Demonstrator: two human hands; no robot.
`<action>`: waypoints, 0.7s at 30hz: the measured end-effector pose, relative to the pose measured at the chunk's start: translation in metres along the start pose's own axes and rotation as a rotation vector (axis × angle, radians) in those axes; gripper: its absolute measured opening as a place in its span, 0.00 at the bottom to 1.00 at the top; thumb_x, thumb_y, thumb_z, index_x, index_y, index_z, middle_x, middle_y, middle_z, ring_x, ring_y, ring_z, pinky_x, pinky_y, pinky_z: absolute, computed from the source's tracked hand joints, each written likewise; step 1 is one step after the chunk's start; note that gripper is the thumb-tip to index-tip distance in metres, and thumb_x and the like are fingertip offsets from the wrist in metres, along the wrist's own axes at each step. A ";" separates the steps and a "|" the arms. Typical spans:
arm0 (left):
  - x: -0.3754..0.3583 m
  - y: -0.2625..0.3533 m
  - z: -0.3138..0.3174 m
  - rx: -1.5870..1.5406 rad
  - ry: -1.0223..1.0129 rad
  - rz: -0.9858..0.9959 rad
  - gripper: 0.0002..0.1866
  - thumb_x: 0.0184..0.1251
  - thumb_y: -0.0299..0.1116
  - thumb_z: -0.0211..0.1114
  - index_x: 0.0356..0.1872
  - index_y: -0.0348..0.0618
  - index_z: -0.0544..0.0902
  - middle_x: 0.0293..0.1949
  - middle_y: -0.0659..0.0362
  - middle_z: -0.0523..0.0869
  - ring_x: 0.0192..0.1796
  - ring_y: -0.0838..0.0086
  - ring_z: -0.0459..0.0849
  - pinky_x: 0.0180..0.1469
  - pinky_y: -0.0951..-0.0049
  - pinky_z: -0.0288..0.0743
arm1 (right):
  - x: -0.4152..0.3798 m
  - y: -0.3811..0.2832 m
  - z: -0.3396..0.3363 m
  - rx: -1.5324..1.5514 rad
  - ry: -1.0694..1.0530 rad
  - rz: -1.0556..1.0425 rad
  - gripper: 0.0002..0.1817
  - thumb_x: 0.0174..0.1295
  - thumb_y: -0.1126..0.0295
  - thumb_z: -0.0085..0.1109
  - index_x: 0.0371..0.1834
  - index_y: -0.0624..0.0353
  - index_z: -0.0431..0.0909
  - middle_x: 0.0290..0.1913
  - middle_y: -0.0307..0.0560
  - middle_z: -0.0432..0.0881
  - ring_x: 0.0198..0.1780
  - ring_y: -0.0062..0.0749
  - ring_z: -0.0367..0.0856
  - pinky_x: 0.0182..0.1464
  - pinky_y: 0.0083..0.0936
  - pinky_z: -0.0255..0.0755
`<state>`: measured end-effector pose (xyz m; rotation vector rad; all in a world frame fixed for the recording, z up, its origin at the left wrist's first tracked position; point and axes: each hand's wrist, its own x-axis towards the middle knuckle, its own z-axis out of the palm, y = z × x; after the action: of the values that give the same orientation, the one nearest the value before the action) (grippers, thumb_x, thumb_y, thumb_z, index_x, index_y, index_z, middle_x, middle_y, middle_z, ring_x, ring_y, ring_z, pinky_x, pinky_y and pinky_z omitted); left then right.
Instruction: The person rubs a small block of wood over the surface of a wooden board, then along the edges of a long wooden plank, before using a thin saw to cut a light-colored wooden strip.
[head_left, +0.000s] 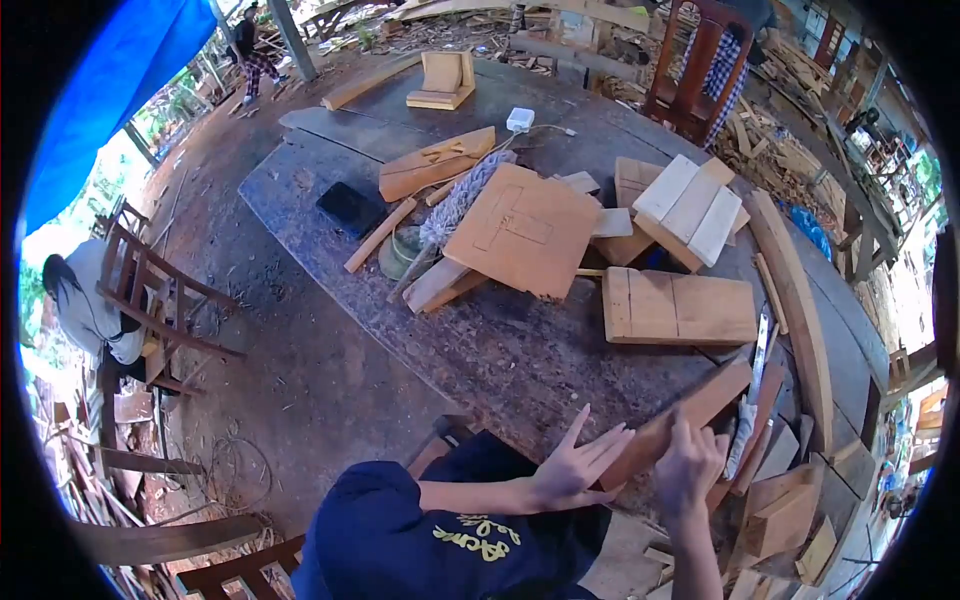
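Note:
A reddish-brown wooden block point(708, 398) lies slanted near the table's front edge, between my hands. My left hand point(580, 466) is at its near end, with fingers stretched out and thumb raised, holding nothing. Over the block's right side is my right hand point(692, 462), its fingers curled together; what they pinch, if anything, is hidden. Just right of that hand lies a long narrow tool with a whitish wrapped part point(742, 432). Beyond the block rests a thick wooden block with lines across it point(680, 308).
A square board with drawn lines point(525, 232) lies on stacked wood at mid-table. Nearby are a dark phone-like object point(350, 208), pale wooden blocks point(690, 208) and a long curved wooden piece point(796, 310). A seated person point(85, 300) is beside a wooden chair at left.

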<state>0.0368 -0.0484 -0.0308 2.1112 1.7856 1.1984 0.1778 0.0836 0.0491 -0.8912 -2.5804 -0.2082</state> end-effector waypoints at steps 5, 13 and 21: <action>0.002 0.000 -0.002 0.028 0.010 0.001 0.43 0.69 0.52 0.64 0.73 0.26 0.64 0.72 0.45 0.73 0.76 0.63 0.70 0.79 0.33 0.39 | 0.033 0.054 0.016 -0.193 0.021 0.177 0.15 0.57 0.75 0.57 0.48 0.59 0.85 0.27 0.52 0.82 0.33 0.47 0.80 0.43 0.41 0.68; 0.007 0.004 -0.003 0.057 0.035 -0.028 0.40 0.68 0.52 0.66 0.71 0.29 0.69 0.69 0.48 0.77 0.73 0.68 0.75 0.78 0.31 0.42 | 0.055 0.107 0.033 -0.199 -0.012 0.435 0.14 0.57 0.77 0.55 0.46 0.59 0.83 0.30 0.58 0.84 0.38 0.57 0.82 0.46 0.44 0.71; 0.004 0.002 -0.005 0.005 0.010 -0.032 0.42 0.63 0.50 0.70 0.71 0.29 0.69 0.69 0.48 0.77 0.73 0.66 0.74 0.78 0.30 0.40 | -0.016 -0.039 -0.001 -0.070 -0.023 0.062 0.09 0.48 0.74 0.58 0.34 0.59 0.80 0.25 0.46 0.77 0.30 0.41 0.76 0.38 0.38 0.63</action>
<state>0.0354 -0.0469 -0.0246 2.0752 1.8217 1.2003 0.1659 0.0432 0.0432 -1.0025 -2.5764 -0.2740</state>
